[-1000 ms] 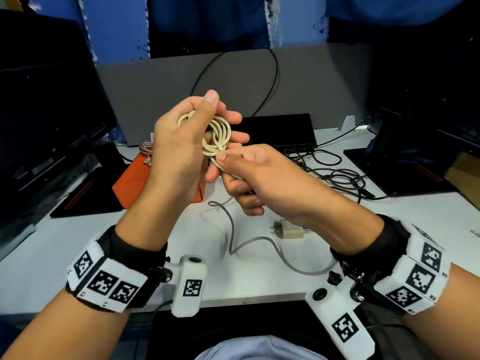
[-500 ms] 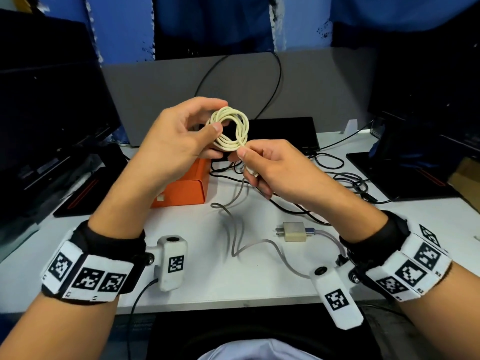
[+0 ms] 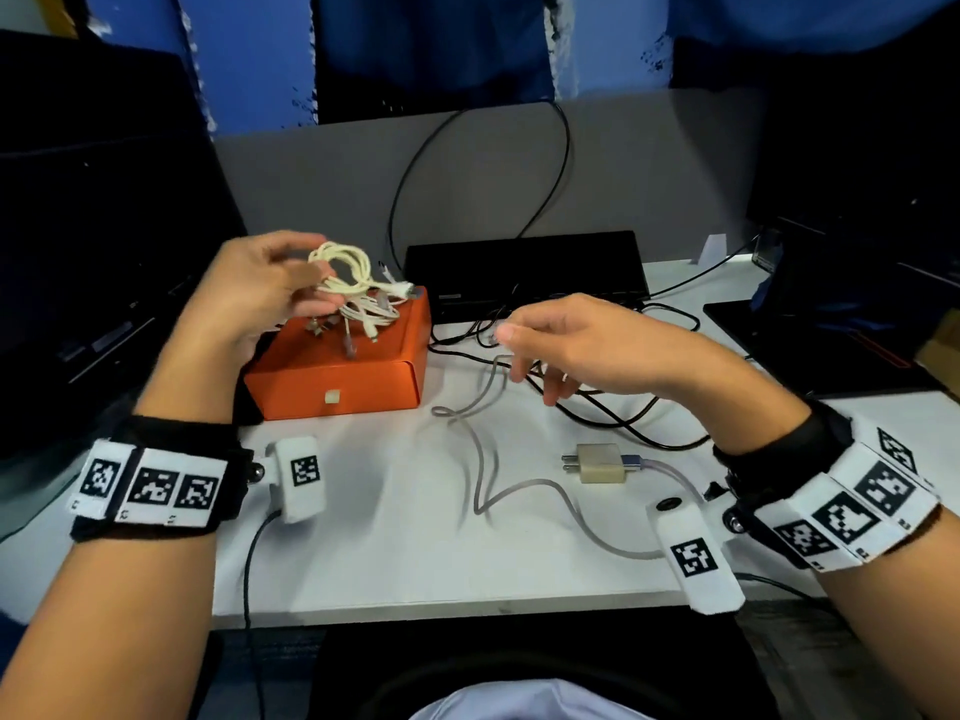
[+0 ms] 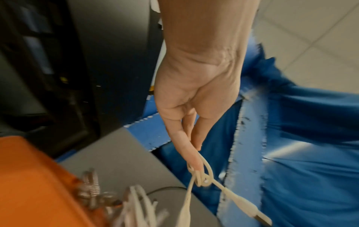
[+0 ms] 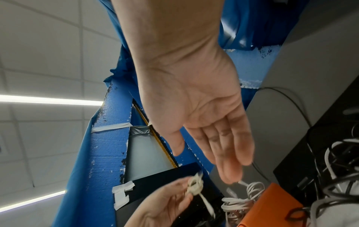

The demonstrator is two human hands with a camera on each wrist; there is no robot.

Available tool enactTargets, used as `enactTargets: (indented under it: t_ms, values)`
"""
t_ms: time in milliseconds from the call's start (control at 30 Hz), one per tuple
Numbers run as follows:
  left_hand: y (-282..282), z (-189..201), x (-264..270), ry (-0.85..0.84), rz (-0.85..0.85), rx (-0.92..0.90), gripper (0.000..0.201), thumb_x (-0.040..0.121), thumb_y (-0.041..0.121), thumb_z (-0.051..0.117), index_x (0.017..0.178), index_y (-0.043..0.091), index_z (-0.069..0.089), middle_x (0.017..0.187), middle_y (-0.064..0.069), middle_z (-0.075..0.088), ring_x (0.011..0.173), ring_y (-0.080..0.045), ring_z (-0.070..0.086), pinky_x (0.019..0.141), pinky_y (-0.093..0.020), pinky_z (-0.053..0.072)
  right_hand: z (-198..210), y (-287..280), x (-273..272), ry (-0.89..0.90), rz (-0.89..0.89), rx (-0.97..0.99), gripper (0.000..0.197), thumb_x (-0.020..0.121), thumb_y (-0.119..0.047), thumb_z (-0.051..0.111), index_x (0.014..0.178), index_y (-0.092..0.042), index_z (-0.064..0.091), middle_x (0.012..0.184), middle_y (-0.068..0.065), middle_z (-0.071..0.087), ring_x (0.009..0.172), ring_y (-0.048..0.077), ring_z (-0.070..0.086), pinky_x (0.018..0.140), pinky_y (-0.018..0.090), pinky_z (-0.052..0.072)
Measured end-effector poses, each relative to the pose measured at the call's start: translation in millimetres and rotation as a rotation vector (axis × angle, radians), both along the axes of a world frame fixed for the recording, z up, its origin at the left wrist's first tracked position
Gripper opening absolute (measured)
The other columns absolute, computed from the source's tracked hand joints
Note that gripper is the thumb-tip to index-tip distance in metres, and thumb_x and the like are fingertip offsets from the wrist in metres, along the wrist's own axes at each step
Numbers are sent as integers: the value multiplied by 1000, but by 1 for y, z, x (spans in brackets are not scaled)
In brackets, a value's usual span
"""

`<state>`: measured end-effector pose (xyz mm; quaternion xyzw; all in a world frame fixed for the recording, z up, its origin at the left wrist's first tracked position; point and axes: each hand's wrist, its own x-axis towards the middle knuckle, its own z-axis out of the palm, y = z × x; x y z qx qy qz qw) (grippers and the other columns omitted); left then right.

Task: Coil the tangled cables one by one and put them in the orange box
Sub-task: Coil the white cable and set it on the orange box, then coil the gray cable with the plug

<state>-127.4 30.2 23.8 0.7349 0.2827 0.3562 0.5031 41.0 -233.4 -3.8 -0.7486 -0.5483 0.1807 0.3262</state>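
While a knotted cream cable hangs over the orange box, the desk scene reads as follows:

Left hand: the left hand (image 3: pixel 260 288) is raised above the back left corner of the orange box (image 3: pixel 337 376), thumb and fingertips pinching the coiled cream cable (image 3: pixel 343 267).
Coil: in the left wrist view the cream cable (image 4: pixel 202 176) is wound into a small knot just below the fingertips, with one plug end trailing down toward the camera.
Right hand: the right hand (image 3: pixel 566 345) hovers to the right of the box, above the desk, holding nothing; the right wrist view shows its palm (image 5: pixel 204 110) flat and the fingers straight and loosely spread.
Box: it sits at the back left of the white desk (image 3: pixel 389 553), its top open, with a bundle of white cables (image 3: pixel 363 314) and a few plug ends already heaped inside.
Still on the desk: a grey cable (image 3: pixel 488 459) snakes loose across the middle, running to a beige plug adapter (image 3: pixel 597 462) that lies near the right wrist.
Further back: black cables (image 3: pixel 597 407) lie tangled under and behind the right hand, in front of a flat black device (image 3: pixel 524 267).
Focus: both hands are blurred in the head view.
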Motion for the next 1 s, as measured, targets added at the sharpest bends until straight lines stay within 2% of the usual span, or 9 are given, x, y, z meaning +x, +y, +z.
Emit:
enactTargets:
  t_ms: [133,267,400,500,567,700,800,900,1000]
  values:
    - [43,-21,-9,140,27,-131,30,98,-4,59,128,0,61,105,-20,71,61,-16,75,59,-22,62,-3,-2,12,-234,24,-251,38,102,-61,47,109,-31,69,95,-11,74,76,10,74,81,38,60]
    - [67,-41,-17,308,140,-92,22,98,-6,59,119,-3,63,104,-28,67,47,-16,70,55,-24,61,-10,-1,19,-283,49,-458,36,97,-62,56,120,-37,67,90,-10,76,80,10,74,89,38,58]
    - [82,-51,-14,394,212,-32,23,95,-4,65,116,6,64,94,-24,67,43,-17,68,47,-21,58,-16,1,19,-226,89,-562,47,94,-56,67,137,-39,59,96,-6,76,85,15,75,90,39,60]
    - [86,-55,-9,385,244,13,17,95,-2,66,108,7,71,103,-20,69,70,-25,71,53,-22,60,-18,2,17,-180,99,-562,47,94,-54,67,138,-39,58,101,-3,74,86,19,76,84,36,63]
    - [89,-60,-7,366,280,47,13,95,-1,65,95,10,73,100,-16,70,78,-26,70,52,-21,60,-19,2,17,-163,97,-548,48,94,-54,67,138,-37,58,102,-2,73,85,21,76,82,36,63]
    - [95,-66,-8,379,356,135,12,96,3,66,90,8,75,79,-11,69,57,-19,58,44,-23,53,-20,2,18,-146,111,-559,47,94,-50,69,137,-35,59,96,2,76,81,22,76,81,37,63]
    - [94,-64,-13,444,355,209,7,93,14,71,95,14,77,86,-8,70,63,-15,55,54,-25,42,-21,1,13,-53,150,-596,45,94,-44,73,135,-30,61,88,12,78,70,24,72,79,42,63]
    - [92,-61,-14,502,265,147,4,94,19,72,95,16,75,80,-7,65,63,-18,52,57,-27,44,-20,1,4,-18,224,-636,49,94,-42,73,139,-32,57,87,15,78,73,27,74,80,46,62]
    - [93,-61,-14,459,233,55,12,97,11,68,105,4,73,74,-10,63,55,-19,51,49,-27,52,-17,2,-6,60,313,-631,49,96,-43,70,142,-33,55,91,13,79,76,27,75,73,40,62]
